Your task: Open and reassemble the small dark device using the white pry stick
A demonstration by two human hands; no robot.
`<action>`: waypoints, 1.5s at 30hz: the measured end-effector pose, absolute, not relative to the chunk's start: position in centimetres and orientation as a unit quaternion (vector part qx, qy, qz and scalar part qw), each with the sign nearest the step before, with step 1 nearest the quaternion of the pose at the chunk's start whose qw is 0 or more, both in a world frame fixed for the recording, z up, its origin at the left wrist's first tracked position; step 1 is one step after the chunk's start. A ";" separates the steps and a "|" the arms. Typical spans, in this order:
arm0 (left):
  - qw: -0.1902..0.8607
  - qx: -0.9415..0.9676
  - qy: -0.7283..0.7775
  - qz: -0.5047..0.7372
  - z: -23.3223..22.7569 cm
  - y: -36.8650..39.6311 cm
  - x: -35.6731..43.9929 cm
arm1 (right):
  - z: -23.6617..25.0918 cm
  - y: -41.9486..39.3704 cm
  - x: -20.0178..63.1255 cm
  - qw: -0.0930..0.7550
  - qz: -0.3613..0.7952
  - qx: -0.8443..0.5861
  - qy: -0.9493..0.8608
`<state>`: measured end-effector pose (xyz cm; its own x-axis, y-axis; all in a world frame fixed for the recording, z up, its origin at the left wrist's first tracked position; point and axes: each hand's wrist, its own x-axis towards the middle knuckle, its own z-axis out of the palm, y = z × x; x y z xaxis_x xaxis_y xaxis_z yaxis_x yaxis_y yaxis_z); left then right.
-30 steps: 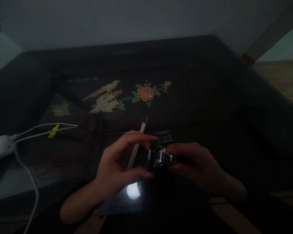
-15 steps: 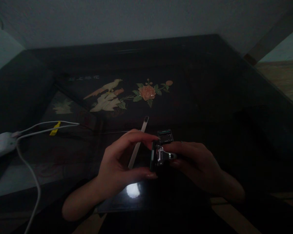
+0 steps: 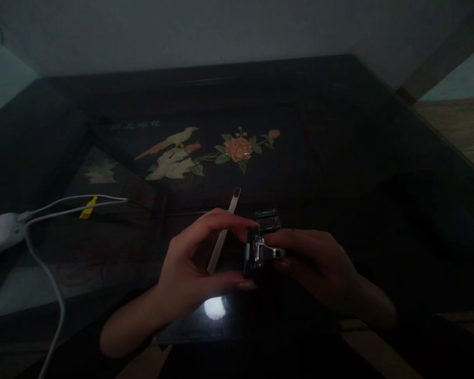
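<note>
A: Head view, dim light. Your left hand and right hand meet over the near part of the dark glass table. Between them you hold a small dark part with a shiny metal clip, lifted just above the glass.

B: Grip of each hand?

A: Your left hand pinches the part's left edge, forefinger on top and thumb below, the other fingers curled behind. Your right hand closes on the part from the right, fingertips at the metal clip. The exact contact under the right fingers is too dark to read.

B: What lies around the part?

A: A pale flat strip lies on the glass just behind your left fingers, its far end pointing away from you. A second small dark block sits just past the held part, close to your fingertips; whether it touches the part cannot be told. A bright reflection shows on the glass below your left thumb.

B: Further off?

A: A white device at the left edge, with white cables running toward the middle and a yellow tag on one. Under the glass, a bird-and-flower inlay, well apart from your hands.
</note>
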<state>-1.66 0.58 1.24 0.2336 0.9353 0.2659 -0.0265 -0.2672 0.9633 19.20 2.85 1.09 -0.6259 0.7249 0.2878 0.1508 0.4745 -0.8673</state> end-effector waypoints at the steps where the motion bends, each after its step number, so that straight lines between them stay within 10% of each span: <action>1: 0.480 0.621 0.369 0.499 1.3 0.6 -1.6 | 1.1 2.8 19.2 0.331 0.432 -0.277 -0.792; 45: 0.489 0.616 0.317 0.530 -0.1 1.1 -1.6 | 0.3 2.9 19.4 0.309 0.436 -0.261 -0.804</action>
